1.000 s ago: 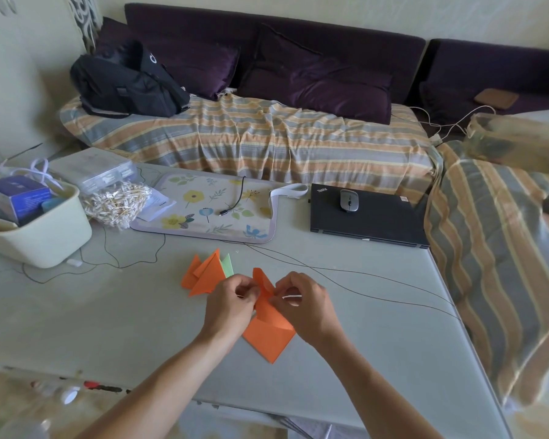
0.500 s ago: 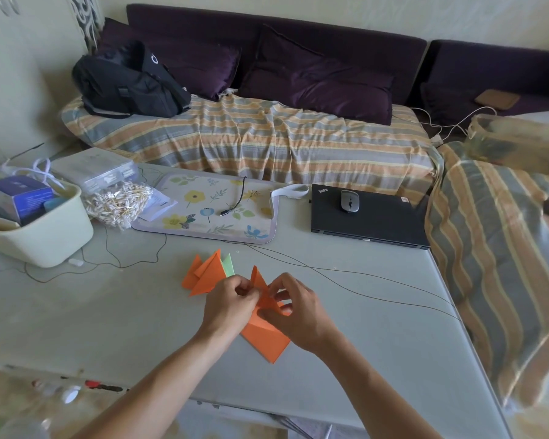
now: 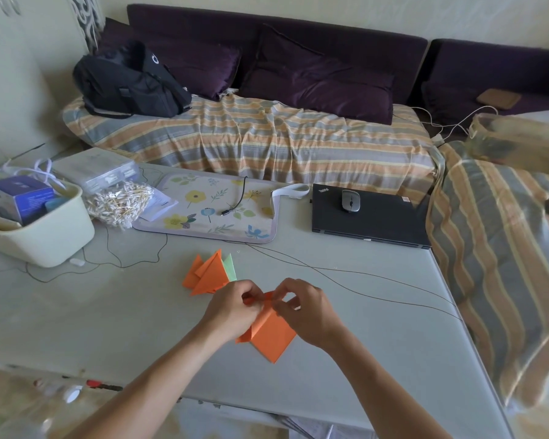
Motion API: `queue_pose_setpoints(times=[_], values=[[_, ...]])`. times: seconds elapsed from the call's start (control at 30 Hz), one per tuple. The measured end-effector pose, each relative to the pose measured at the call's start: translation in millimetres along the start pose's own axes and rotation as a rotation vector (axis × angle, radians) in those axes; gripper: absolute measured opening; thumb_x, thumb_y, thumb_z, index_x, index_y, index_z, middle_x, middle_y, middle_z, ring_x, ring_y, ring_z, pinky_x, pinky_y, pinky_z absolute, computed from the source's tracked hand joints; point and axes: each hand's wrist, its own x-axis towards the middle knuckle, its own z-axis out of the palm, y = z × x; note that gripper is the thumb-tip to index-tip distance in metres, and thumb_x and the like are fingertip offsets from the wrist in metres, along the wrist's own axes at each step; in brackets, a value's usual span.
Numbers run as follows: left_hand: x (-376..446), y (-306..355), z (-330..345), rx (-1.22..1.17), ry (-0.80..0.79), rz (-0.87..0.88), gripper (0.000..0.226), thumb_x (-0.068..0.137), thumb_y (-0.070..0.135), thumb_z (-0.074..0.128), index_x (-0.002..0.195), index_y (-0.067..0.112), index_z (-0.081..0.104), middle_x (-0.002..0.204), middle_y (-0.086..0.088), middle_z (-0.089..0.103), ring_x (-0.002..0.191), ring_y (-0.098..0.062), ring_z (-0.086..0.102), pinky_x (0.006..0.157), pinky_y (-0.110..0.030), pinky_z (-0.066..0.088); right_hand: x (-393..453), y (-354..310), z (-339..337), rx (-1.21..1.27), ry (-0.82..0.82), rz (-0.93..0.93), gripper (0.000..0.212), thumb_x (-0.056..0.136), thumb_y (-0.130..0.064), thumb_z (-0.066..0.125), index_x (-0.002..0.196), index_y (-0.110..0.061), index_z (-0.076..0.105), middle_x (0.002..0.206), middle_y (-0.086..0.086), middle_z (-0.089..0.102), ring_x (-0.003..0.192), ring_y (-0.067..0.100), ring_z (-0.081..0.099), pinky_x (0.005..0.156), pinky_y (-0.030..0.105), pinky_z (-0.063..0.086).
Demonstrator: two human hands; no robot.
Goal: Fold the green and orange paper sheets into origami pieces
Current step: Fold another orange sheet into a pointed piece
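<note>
Orange sheet (image 3: 271, 337), partly folded, is held at its far end by both hands over near-centre of the grey table (image 3: 108, 312); its near corner points toward the table's near edge. Left hand (image 3: 232, 310) fingers are curled, top fold pinched from the left. Right hand (image 3: 305, 312) fingers are curled, same fold pinched from the right, fingertips of both hands nearly touching. Whether the sheet's near part rests on the table cannot be told. Folded orange pieces (image 3: 206, 275) are stacked just far-left of the hands, with a green piece (image 3: 229, 267) tucked under their right side, lying flat. Thin dark cable (image 3: 346, 274) is run across the table far of the hands. Floral mat (image 3: 210, 210), closed black laptop (image 3: 371, 217) with a mouse (image 3: 350, 200) on top are seen at the far side; cream bin (image 3: 42, 226) at far left
</note>
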Motion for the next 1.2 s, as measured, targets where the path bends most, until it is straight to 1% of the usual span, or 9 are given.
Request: queue_pose_setpoints(times=[0.1,0.23,0.37,0.43,0.57,0.7,1.0,1.1,1.2], values=[[0,-2,-4,-0.041,-0.032,0.028,0.018,0.09,0.01,0.064,0.085,0.026,0.071,0.073,0.023,0.068,0.068,0.006,0.06,0.062,-0.017,0.044,1,0,-3,0.025,0.019,0.018,0.004,0.088,-0.016,0.071,0.085,-0.016,0.069,0.095,-0.005,0.071,0.076,0.0,0.067,0.066,0.013,0.05],[0,-4,-6,-0.165,-0.021,0.028,0.026,0.087,0.006,0.067,0.086,0.032,0.069,0.091,0.011,0.075,0.085,-0.01,0.07,0.07,-0.031,0.053,0,-4,-4,0.048,0.015,0.08,0.006,0.085,-0.018,0.071,0.079,-0.019,0.069,0.073,-0.006,0.073,0.071,0.013,0.07,0.069,0.03,0.054],[2,-6,-7,-0.239,0.011,0.044,0.026,0.085,0.011,0.076,0.091,0.036,0.071,0.092,0.008,0.077,0.085,-0.01,0.072,0.079,-0.033,0.055,0,-10,-9,0.081,0.035,0.125,0.008,0.088,-0.017,0.069,0.08,-0.017,0.069,0.067,-0.005,0.073,0.064,0.008,0.068,0.058,0.015,0.045],[2,-6,-7,-0.247,0.016,0.064,0.021,0.085,0.013,0.078,0.092,0.032,0.075,0.093,0.009,0.078,0.088,-0.01,0.073,0.084,-0.035,0.056,-1,-11,-11,0.132,0.045,0.149,0.009,0.09,-0.017,0.068,0.08,-0.016,0.068,0.067,-0.003,0.073,0.061,0.004,0.067,0.06,0.016,0.047],[0,-2,-7,-0.229,0.055,0.106,0.017,0.085,0.012,0.079,0.091,0.027,0.079,0.089,0.009,0.078,0.085,-0.008,0.072,0.078,-0.024,0.054,-2,-14,-13,0.246,0.042,0.185,0.01,0.091,-0.018,0.068,0.082,-0.013,0.068,0.07,0.003,0.074,0.06,0.008,0.066,0.068,0.032,0.055],[-1,0,-7,-0.224,0.076,0.142,0.015,0.085,0.011,0.08,0.093,0.024,0.08,0.086,0.012,0.078,0.082,-0.001,0.071,0.073,-0.012,0.05,-2,-16,-14,0.306,0.061,0.208,0.012,0.092,-0.019,0.068,0.082,-0.011,0.068,0.07,0.006,0.073,0.058,0.01,0.064,0.066,0.03,0.054],[-1,2,-5,-0.255,0.133,0.146,0.015,0.084,0.009,0.081,0.093,0.021,0.083,0.087,0.013,0.079,0.084,0.006,0.071,0.074,-0.005,0.047,-1,-15,-12,0.381,0.085,0.209,0.012,0.092,-0.018,0.068,0.083,-0.011,0.069,0.073,0.007,0.073,0.061,0.013,0.064,0.068,0.031,0.054],[-2,4,-5,-0.357,0.143,0.103,0.016,0.086,0.008,0.079,0.093,0.021,0.082,0.088,0.011,0.079,0.085,0.002,0.072,0.074,-0.008,0.049,-1,-18,-11,0.568,0.106,0.246,0.016,0.092,-0.018,0.071,0.099,-0.007,0.062,0.084,0.009,0.072,0.067,0.017,0.067,0.07,0.032,0.055],[-4,7,-4,-0.495,0.118,0.053,0.016,0.089,0.01,0.076,0.096,0.023,0.081,0.089,0.007,0.08,0.085,-0.006,0.075,0.073,-0.018,0.054,1,-18,-13,0.691,-0.013,0.307,0.019,0.096,-0.025,0.068,0.105,-0.008,0.064,0.093,0.008,0.074,0.083,0.018,0.071,0.083,0.037,0.058]])
